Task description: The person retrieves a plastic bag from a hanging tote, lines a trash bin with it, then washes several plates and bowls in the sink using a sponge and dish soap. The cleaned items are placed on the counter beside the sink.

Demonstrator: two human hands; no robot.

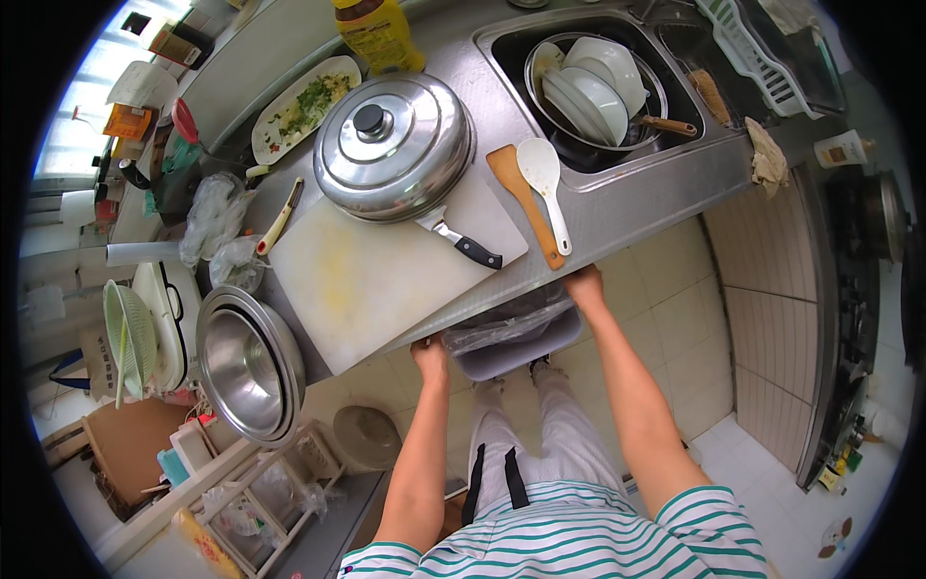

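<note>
At the counter's front edge, my left hand [430, 356] is by the left end of a lavender plastic bin [506, 354] lined with a clear plastic bag [510, 322]. My right hand [584, 286] is by the bin's right end. The counter edge hides the fingers of both hands, so their grip cannot be made out. Above them lies a white cutting board [376, 289], bearing a lidded metal pan [405, 159] and a black-handled knife [477, 252] whose blade is partly hidden. A wooden spatula [524, 199] and a white rice paddle [550, 192] lie near my right hand.
The sink [499, 54] holds a metal basin [532, 94] with stacked dishes. An oval plate [260, 141] bears chopped greens. A peeler [278, 221] lies left of the board. Nested steel bowls [249, 362] stand at the left counter end. A stove [854, 304] is at right.
</note>
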